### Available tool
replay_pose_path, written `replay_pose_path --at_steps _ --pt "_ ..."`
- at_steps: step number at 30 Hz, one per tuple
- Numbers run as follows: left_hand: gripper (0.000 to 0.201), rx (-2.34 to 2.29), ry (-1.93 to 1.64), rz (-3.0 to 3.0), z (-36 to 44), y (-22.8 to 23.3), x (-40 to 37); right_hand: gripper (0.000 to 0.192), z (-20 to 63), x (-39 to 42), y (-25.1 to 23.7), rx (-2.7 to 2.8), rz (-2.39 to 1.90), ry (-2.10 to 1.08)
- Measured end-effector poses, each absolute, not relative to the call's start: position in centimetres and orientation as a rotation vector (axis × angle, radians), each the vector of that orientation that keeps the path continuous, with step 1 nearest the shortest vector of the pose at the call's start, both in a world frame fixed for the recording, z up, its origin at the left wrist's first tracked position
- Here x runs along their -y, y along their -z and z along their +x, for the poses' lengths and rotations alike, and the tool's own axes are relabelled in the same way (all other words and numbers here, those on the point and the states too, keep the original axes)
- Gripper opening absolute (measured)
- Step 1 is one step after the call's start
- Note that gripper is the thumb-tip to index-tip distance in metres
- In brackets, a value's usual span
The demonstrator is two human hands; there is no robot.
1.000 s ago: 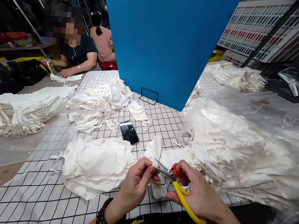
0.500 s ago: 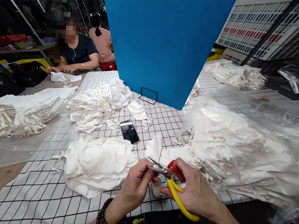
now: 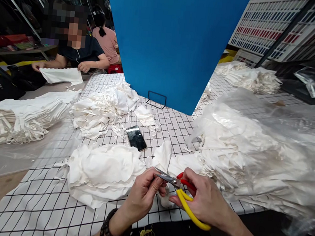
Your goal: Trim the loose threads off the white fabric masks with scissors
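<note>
My right hand (image 3: pixel 207 202) grips a pair of snips with red and yellow handles (image 3: pixel 183 194); the metal blades point left and look closed. My left hand (image 3: pixel 144 194) pinches a white cloth piece (image 3: pixel 162 156) right at the blade tips. The cloth hangs between both hands over the table's near edge. A loose pile of white cloth pieces (image 3: pixel 102 172) lies just left of my left hand.
A black phone (image 3: pixel 136 138) lies on the grid-patterned table cover (image 3: pixel 40 203). A plastic-covered heap of white cloth (image 3: pixel 257 153) fills the right side. More stacks (image 3: pixel 20 119) lie at the left. A blue board (image 3: pixel 173 41) stands at the back. Two people sit at the far left.
The snips' blades have closed and shifted slightly left toward my left hand. The seated person at the far left has lifted and spread a white cloth piece.
</note>
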State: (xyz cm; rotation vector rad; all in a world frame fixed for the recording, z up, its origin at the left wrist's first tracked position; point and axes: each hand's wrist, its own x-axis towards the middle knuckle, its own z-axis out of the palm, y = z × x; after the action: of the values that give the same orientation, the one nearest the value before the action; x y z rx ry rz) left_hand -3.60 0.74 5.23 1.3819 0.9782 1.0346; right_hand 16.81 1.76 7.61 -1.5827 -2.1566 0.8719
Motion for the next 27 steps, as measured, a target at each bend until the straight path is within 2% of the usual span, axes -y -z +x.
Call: replay_pose_path --at_steps 11,17,20,23,27 --pt "0.023 -0.94 -1.047 1.215 -3.7 -4.3 -0.5 0.037 16.5 -2.0 -6.8 2.1 -1.548 -0.947" --pt "0.024 -1.043 -1.148 1.077 -5.9 -4.4 -1.5 0.035 18.1 -2.6 -4.9 1.564 -1.405 -1.408" --pt "0.028 -1.279 -1.197 1.093 -9.5 -3.6 -2.3 0.035 19.1 -2.4 -3.3 1.407 -1.475 -1.518" --pt "0.034 -1.733 -1.047 1.213 -12.8 -2.6 -2.2 0.033 19.1 -1.2 -1.1 1.417 -1.53 -1.601" --pt "0.04 -2.327 -0.937 1.415 -13.1 -2.7 0.4 0.026 17.4 0.4 1.1 1.547 -1.58 -1.501"
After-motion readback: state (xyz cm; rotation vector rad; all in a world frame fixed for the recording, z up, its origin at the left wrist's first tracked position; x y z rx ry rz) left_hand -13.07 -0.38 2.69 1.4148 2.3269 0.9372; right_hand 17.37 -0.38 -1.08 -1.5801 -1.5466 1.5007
